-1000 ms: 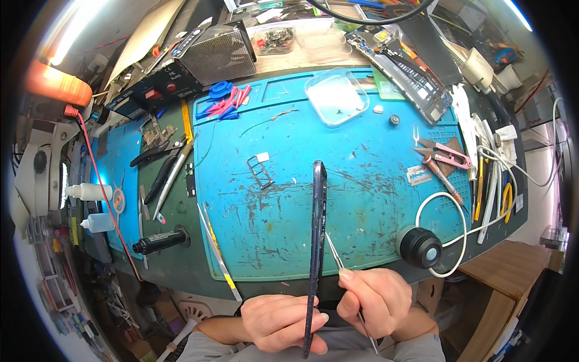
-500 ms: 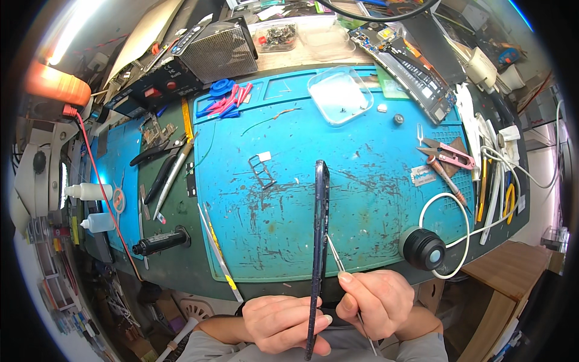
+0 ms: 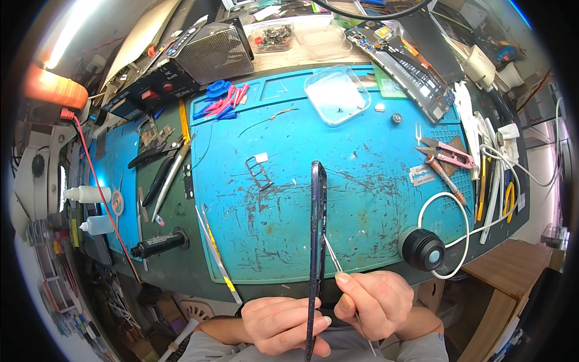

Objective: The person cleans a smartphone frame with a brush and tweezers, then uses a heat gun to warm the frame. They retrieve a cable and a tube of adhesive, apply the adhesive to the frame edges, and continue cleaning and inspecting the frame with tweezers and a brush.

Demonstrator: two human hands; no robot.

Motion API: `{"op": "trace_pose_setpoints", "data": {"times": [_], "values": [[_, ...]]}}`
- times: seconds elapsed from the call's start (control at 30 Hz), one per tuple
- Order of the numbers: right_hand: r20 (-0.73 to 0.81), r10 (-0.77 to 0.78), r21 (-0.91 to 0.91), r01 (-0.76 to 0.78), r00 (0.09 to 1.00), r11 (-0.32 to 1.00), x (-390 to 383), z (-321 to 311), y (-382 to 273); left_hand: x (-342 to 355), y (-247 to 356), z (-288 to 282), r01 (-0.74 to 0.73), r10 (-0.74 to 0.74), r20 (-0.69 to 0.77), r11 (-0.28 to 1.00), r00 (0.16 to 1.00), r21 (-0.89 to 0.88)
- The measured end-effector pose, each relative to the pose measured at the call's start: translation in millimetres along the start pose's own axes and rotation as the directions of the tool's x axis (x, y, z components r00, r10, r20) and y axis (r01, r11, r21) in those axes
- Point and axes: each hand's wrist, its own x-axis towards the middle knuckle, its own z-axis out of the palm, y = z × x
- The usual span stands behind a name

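- Phone (image 3: pixel 318 223): edge-on, reaching over the near middle of the mat (image 3: pixel 386 199).
- Left hand (image 3: pixel 283 326): fingers closed around the phone's lower end, nearside of the mat.
- Right hand (image 3: pixel 377 304): fingers pinched on tweezers (image 3: pixel 333 258), just off the mat's near edge; tip contact with the phone cannot be told.
- Technique: a firm brace and light tip pressure should limit slips.

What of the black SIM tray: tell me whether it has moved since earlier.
No: the black SIM tray shows no visible shift against the blue mat beneath it.
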Motion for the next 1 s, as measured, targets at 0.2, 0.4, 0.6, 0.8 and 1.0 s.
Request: {"op": "trace_pose_setpoints", "data": {"times": [0.2,0.4,0.6,0.8,1.0], "values": [[0.003,-0.002,-0.002,0.002,1.000,1.000,1.6,0.3,0.2,7.2,0.9,0.2,0.016,-0.016,0.003,1.000,1.000,0.006],[-0.010,0.005,-0.009,-0.005,1.000,1.000,0.4,1.2,-0.5,0.9,2.7,-0.9,0.028,-0.028,0.008,1.000,1.000,0.005],[-0.010,0.007,-0.016,-0.007,1.000,1.000,0.8,1.4,-0.7,-0.2,1.6,-0.1,0.022,-0.022,0.004,1.000,1.000,-0.005],[-0.002,0.022,-0.016,-0.023,1.000,1.000,0.1,0.9,-1.6,-0.6,2.0,-0.4,0.019,-0.019,0.003,1.000,1.000,0.001],[-0.014,0.014,-0.023,-0.014,1.000,1.000,0.5,1.7,-1.3,-0.4,2.5,-1.0,0.021,-0.021,0.008,1.000,1.000,0.005]]}}
